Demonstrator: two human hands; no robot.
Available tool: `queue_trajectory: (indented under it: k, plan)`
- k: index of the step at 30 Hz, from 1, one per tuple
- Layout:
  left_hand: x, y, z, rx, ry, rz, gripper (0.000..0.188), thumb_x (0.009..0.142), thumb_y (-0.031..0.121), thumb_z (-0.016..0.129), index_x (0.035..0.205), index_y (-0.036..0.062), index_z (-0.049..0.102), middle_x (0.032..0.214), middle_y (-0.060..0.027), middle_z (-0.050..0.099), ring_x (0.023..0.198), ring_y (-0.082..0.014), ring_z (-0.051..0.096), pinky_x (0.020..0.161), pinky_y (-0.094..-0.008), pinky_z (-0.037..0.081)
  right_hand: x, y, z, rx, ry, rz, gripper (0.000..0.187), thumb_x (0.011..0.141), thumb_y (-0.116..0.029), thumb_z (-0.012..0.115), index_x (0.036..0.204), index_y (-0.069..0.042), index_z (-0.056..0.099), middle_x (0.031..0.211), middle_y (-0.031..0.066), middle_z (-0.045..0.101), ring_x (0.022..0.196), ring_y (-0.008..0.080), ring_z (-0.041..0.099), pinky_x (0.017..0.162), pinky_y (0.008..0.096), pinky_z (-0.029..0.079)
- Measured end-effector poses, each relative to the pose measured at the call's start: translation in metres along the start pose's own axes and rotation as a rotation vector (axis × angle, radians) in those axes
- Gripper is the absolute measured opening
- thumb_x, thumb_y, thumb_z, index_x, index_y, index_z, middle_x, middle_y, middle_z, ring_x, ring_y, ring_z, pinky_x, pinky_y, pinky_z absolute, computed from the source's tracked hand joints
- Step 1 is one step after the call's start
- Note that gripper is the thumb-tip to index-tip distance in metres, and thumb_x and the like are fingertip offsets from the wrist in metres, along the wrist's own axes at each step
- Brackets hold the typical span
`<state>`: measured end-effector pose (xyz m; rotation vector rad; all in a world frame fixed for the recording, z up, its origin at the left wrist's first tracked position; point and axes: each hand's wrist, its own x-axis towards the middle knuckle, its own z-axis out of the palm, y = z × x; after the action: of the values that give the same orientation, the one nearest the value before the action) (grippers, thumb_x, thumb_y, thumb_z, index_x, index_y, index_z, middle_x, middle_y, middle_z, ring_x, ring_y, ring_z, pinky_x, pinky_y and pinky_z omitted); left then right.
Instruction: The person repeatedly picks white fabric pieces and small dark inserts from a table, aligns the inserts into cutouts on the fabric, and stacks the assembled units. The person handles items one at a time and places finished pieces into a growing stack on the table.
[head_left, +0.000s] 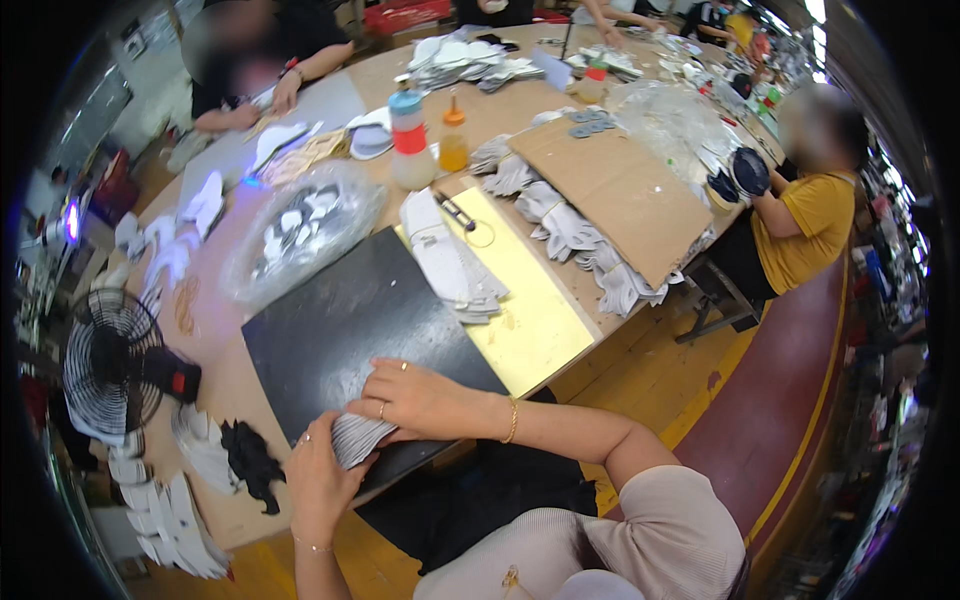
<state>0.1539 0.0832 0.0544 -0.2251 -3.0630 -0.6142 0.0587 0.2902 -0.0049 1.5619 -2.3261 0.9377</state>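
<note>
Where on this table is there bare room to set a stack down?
The black mat is bare between the hands and the plastic bag. The yellow sheet is free toward its near corner. The brown cardboard is mostly bare. The far end and left edge are crowded with white pieces.

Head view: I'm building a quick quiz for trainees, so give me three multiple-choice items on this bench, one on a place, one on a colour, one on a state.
1. Where does the small stack of grey-white cut pieces lie?
A. On the near edge of the black mat
B. On the cardboard sheet
C. On the floor

2. What colour is the sheet right of the black mat?
A. Blue
B. Yellow
C. Red

3. How do the hands meet the stack?
A. Both off it
B. Only one on it
C. Both on it

Key: 1 A, the stack rests at the mat's near edge. 2 B, the sheet is yellow. 3 C, the left hand grips its near end and the right hand lies over it.
</note>
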Motion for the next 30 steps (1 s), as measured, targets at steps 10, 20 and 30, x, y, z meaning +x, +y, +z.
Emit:
queue_trajectory:
  k: [10,20,30]
  plan:
    - [0.002,0.003,-0.005,0.018,0.012,0.084,0.082,0.069,0.033,0.091,0.133,0.0000,0.054,0.115,-0.0174,0.065,0.101,-0.0368,0.066,0.085,-0.0441,0.053,0.001,0.005,-0.019,0.040,-0.051,0.066,0.075,0.075,-0.055,0.076,0.136,-0.013,0.061,0.119,0.0082,0.063,0.118,0.0279,0.057,0.101,0.0425,0.044]
    - [-0.004,0.006,-0.004,0.012,-0.025,0.066,0.079,0.067,0.024,0.092,0.131,0.0030,0.052,0.110,-0.0166,0.062,0.101,-0.0393,0.063,0.085,-0.0448,0.052,-0.017,0.133,-0.084,-0.335,0.333,0.717,0.028,0.098,-0.002,0.056,0.124,0.000,0.066,0.110,0.0198,0.065,0.107,0.0376,0.063,0.094,0.0433,0.050]
    - [0.008,-0.008,-0.006,-0.259,-0.117,-0.107,0.077,0.064,0.025,0.096,0.128,0.0026,0.060,0.108,-0.0131,0.068,0.098,-0.0287,0.068,0.087,-0.0370,0.053,-0.048,0.201,-0.097,-0.396,0.268,0.848,0.012,0.090,-0.006,0.066,0.095,0.004,0.068,0.105,0.0224,0.061,0.097,0.0411,0.061,0.089,0.0474,0.051]
